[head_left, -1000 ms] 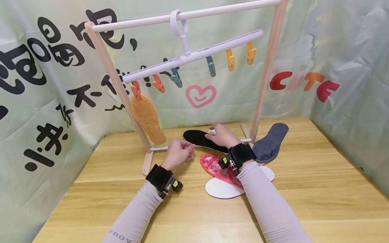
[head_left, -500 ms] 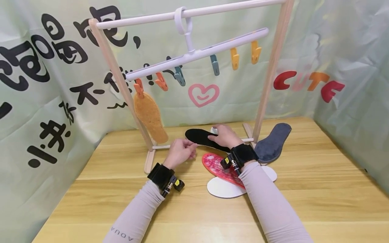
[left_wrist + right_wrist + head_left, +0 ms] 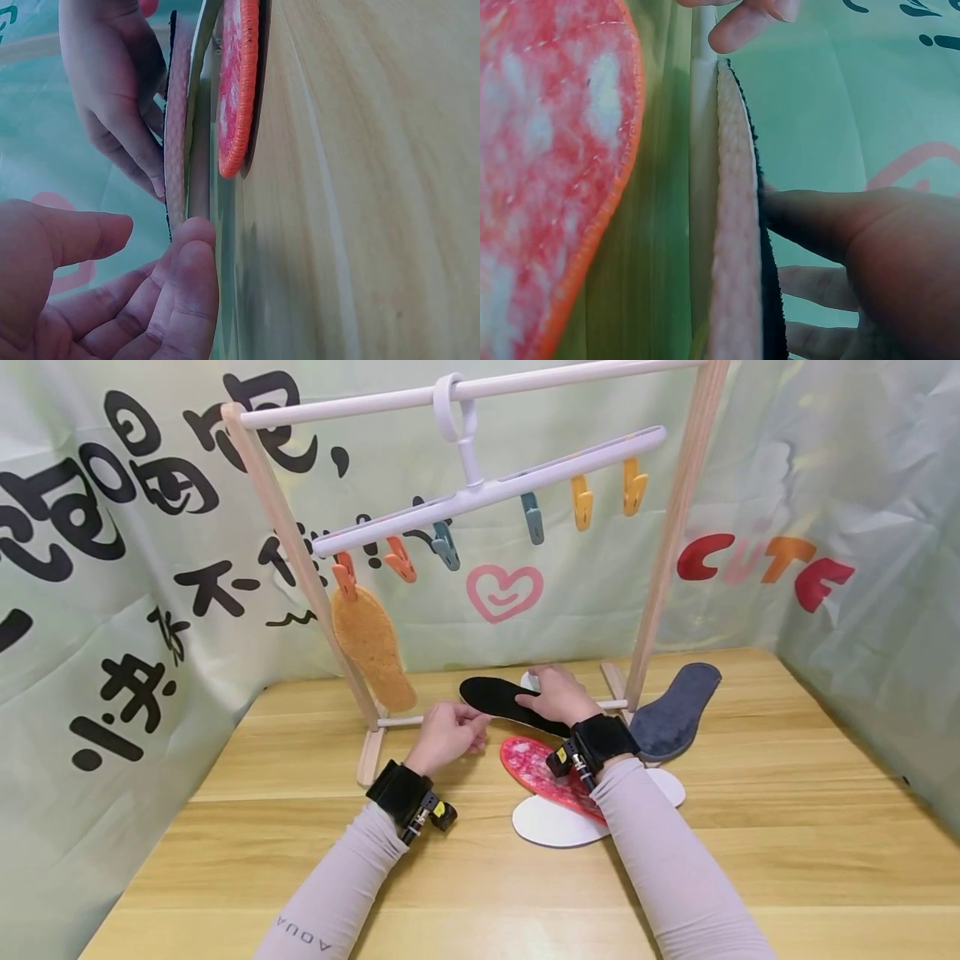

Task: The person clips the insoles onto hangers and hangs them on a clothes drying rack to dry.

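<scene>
On wooden tabletop [image 3: 450,893], near frame centre, note black insole [image 3: 492,697], slanting lengthwise down to the right. Find right hand [image 3: 561,695] nearer, gripping from above; find left hand [image 3: 446,737] just beside upper-left tip, with thumb parted from fingertips.

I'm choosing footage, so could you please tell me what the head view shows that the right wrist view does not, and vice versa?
Only the head view shows the hanger, its clips, the orange insole and the dark blue insole. Only the right wrist view shows the textured pink side of the black insole. Both show the black insole itself, the red insole, the left hand and the right hand.
</scene>
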Demonstrator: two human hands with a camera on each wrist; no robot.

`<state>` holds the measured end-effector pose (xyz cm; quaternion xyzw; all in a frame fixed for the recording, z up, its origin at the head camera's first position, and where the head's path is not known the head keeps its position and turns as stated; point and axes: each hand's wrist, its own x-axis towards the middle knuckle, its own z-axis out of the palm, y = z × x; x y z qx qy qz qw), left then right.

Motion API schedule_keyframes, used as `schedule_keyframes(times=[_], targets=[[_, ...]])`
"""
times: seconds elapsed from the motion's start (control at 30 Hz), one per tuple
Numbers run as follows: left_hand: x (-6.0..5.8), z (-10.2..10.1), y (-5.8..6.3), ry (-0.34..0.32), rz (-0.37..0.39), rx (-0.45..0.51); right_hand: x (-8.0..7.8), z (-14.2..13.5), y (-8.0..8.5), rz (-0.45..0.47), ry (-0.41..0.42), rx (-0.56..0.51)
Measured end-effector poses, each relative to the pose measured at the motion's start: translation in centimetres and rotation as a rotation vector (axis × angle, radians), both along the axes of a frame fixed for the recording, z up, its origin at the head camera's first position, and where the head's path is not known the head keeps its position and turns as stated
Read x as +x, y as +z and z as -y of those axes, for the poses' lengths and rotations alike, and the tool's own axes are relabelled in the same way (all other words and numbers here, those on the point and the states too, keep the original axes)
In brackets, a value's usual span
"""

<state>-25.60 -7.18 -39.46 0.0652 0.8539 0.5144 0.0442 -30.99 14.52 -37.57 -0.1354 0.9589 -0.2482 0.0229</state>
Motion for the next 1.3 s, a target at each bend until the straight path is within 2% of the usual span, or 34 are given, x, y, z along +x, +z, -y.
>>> schedule_keyframes(times=[0.37, 0.6, 1.13, 1.3], targets=[[0.2, 0.0, -0.1, -0.019, 0.009, -0.012, 0.4, 0.5, 0.1, 0.005, 0.052, 0.017], [0.1, 0.1, -0.5, -0.034, 0.013, -0.033, 0.7, 0.9, 0.3, 0.015, 0.05, 0.001], [0.0, 0.2, -0.6, -0.015, 0.021, -0.062, 1.3, 1.7, 1.3, -0.007, 0.09, 0.01], [-0.3, 0.4, -0.6, 0.017, 0.019, -0.04, 1.4, 1.8, 1.4, -0.009, 0.09, -0.008]])
